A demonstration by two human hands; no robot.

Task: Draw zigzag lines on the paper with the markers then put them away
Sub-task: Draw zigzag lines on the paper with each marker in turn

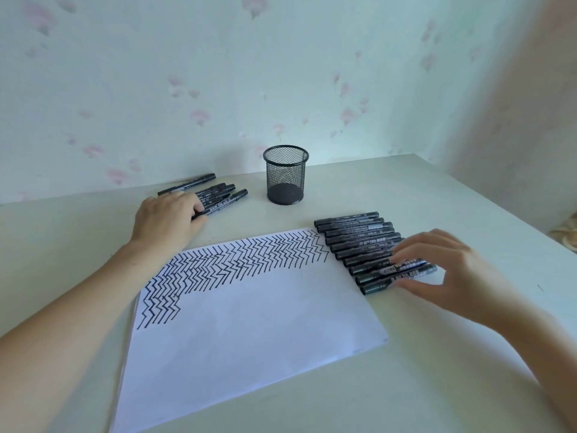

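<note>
Paper (pixel 249 323) flat on table (pixel 437 189), zigzags along top edge | left hand (pixel 167 218) curled on marker cluster (pixel 221 196) | right hand (pixel 449 273) fingers spread, touching marker row (pixel 356 242) | mesh cup (pixel 285 175) upright between groups

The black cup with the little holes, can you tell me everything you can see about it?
The pen cup is a round black holder that looks like wire mesh, with a solid rim on top and a solid dark base. You can see right through its sides, and nothing is inside it. It stands upright on the table, near the back by the wall, between two groups of markers. Nothing touches it except the table: both hands and all the markers are apart from it.
</note>
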